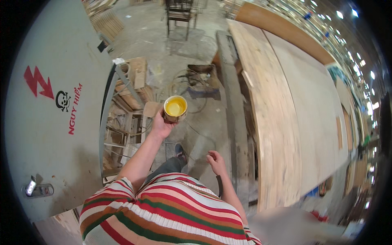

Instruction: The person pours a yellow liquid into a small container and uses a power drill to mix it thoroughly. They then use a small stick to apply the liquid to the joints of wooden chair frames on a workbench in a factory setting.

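Key relation: the cup [175, 109], yellow inside, sits at the far end of the reaching left arm, gripped by the left hand [164, 127]; mouth up, long axis near upright (any slight tilt is hard to judge through the fisheye). Left fingers wrap its near side; forearm angles forward and inward. The right hand [217, 161] hangs nearer the body, right of the cup and well apart; fingers loosely bent, nothing seen in them. Below lies floor [212, 122]; wooden boards [274, 122] to the right.
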Available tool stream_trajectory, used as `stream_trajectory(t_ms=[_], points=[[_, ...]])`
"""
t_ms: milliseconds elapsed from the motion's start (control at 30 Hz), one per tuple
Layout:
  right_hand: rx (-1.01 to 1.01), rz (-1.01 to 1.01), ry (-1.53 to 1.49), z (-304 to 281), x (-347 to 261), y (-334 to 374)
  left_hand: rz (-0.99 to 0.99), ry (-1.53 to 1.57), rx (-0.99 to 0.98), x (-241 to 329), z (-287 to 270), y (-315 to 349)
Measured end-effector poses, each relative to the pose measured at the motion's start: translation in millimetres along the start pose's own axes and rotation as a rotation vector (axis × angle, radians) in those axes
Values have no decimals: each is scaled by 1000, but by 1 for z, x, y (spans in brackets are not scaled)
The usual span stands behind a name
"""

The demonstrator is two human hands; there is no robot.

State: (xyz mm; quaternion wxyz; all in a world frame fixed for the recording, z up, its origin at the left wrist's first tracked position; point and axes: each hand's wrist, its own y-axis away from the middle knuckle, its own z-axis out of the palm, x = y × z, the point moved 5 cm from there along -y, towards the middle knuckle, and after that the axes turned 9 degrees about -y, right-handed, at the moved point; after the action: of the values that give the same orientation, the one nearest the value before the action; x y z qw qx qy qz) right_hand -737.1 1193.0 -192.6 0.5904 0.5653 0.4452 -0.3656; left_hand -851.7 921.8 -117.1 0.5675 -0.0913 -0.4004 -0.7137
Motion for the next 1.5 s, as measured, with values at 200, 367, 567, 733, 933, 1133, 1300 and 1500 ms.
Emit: stream_trajectory(t_ms=[200,367,567,733,933,1133,1300,1500], points=[[-246,-9,114,60,-71,-138,102,89,-44,69,-21,-62],[-232,-37,164,65,-107,-249,56,88,50,131,1,-123],[-94,-140,292,69,-153,-373,82,79,91,185,3,-194],[-16,-58,216,74,-178,-479,151,88,111,232,-16,-252],[-177,-211,473,95,-219,-634,245,166,169,286,-9,-349],[-345,-172,472,144,-302,-761,366,98,65,358,28,-436],[-197,-395,524,148,-359,-803,353,53,11,398,102,-493],[-180,-54,223,114,-333,-841,137,6,-185,414,164,-580]])
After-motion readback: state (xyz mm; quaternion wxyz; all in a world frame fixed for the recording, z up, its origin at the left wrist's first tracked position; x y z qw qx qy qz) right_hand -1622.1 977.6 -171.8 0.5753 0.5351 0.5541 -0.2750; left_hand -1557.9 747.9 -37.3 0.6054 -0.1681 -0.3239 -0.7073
